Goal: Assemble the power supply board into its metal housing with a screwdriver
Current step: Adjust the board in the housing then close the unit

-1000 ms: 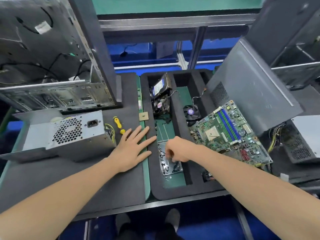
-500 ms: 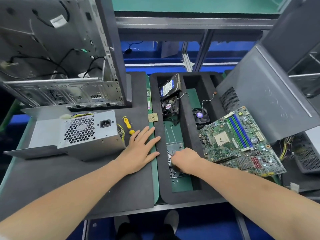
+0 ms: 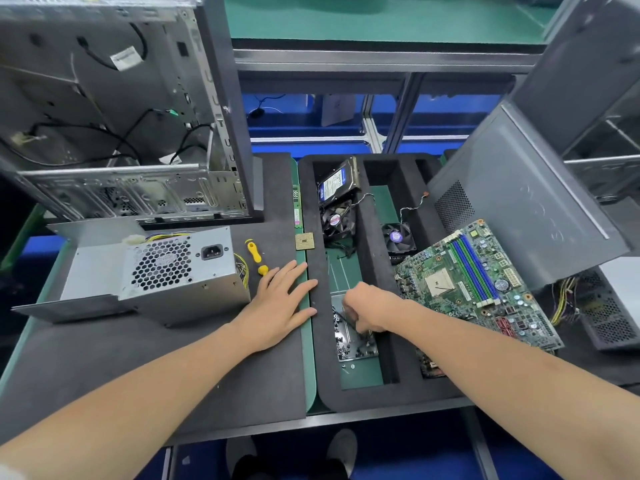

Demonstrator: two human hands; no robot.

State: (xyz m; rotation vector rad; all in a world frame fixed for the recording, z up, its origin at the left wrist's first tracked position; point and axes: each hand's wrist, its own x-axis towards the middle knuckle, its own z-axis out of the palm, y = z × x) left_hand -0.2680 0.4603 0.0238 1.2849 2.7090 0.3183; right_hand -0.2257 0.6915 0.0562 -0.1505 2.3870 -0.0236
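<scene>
Power supply (image 3: 173,271) sits on the counter (image 3: 138,358), left side, in front of the open PC case (image 3: 114,133). It's a grey metal box w/ a fan grille on the near face, yellow wires out the right end, and a loose-looking sheet-metal cover around it. Board itself isn't visible, prob. inside.

Left hand (image 3: 277,303) lies flat on the counter, fingers straight & spread, holding nothing, just beside the yellow screwdriver (image 3: 255,256). Right hand (image 3: 370,310) is down in the foam tray (image 3: 317,341), fingers curled over the small screw dish (image 3: 353,344); can't tell if a screw is pinched. Hands are apart, w/ the foam rim btwn them.

Handling, my guess: box is stiff and fairly heavy, sheet edges prob. sharp. Take it by the solid side walls w/ both hands, not by grille or wires, which are floppy & snag. Screws are tiny & slippery, so pinch at the head.
</scene>
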